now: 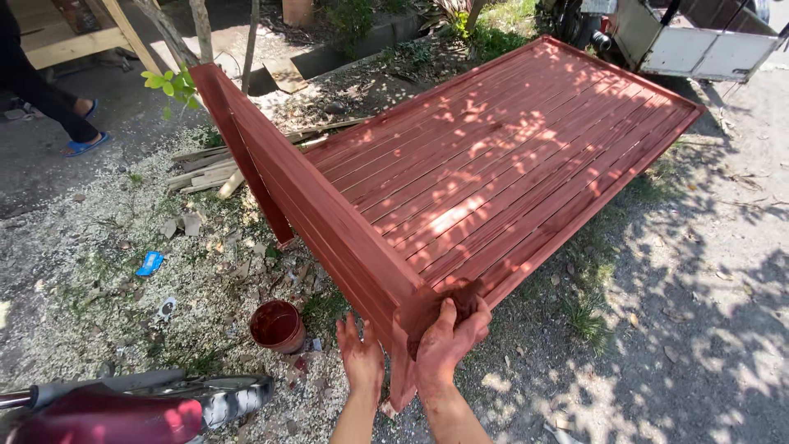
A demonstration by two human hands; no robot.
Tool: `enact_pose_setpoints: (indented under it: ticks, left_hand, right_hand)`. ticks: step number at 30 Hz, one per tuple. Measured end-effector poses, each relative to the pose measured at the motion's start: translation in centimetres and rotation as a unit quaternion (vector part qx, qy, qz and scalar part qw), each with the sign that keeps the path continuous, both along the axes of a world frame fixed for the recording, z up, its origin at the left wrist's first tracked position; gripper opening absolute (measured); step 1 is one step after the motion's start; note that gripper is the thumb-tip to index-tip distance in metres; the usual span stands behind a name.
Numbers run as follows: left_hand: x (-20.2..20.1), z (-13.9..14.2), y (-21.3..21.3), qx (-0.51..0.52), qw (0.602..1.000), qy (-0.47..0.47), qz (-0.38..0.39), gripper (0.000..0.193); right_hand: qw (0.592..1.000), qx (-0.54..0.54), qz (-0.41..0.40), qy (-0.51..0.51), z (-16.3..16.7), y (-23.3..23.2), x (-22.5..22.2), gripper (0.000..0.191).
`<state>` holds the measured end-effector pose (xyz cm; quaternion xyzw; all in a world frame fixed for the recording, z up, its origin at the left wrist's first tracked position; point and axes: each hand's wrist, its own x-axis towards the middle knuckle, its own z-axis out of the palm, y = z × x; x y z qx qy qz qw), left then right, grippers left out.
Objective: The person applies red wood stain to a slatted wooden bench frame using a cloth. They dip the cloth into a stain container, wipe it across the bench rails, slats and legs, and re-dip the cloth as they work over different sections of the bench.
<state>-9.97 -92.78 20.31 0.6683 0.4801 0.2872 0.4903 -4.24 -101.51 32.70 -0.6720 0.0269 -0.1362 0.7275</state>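
A slatted wooden bed frame (493,156), stained reddish-brown all over, stands on bare gravelly ground and runs away from the camera toward the upper right, with leaf shadows across its slats. Its near corner post (403,345) is right below the camera. The right hand (448,341), smeared with the same red stain, is pressed over the top of that corner with a dark rag (460,300) bunched under its fingers, closed on the cloth against the wood. The left hand (362,362), also stained, lies flat and open against the side of the post, just beside the right. A small round pot of red stain (277,326) sits on the ground to the left of the corner, near the hands. Farther left lie wood offcuts (205,173) and wood chips, and a person's sandalled foot (85,145) shows at the upper left edge.
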Motion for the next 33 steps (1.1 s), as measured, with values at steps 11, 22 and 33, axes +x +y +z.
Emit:
enact_pose_setpoints:
  ticks: [11, 22, 33]
  left_hand:
    - [1.6, 8.8, 8.1, 0.031, 0.993, -0.023, -0.115, 0.054]
    - [2.5, 14.6, 19.1, 0.276, 0.885, 0.148, -0.345, 0.063]
    - [9.1, 15.0, 30.8, 0.242, 0.911, 0.152, -0.298, 0.067]
  right_hand:
    - [0.757, -0.625, 0.167, 0.086, 10.0, 2.5, -0.4, 0.054]
    - [0.708, -0.678, 0.170, 0.097, 10.4, 14.2, 2.0, 0.059]
    - [0.675, -0.686, 0.267, 0.056, 11.4, 25.5, 6.7, 0.055]
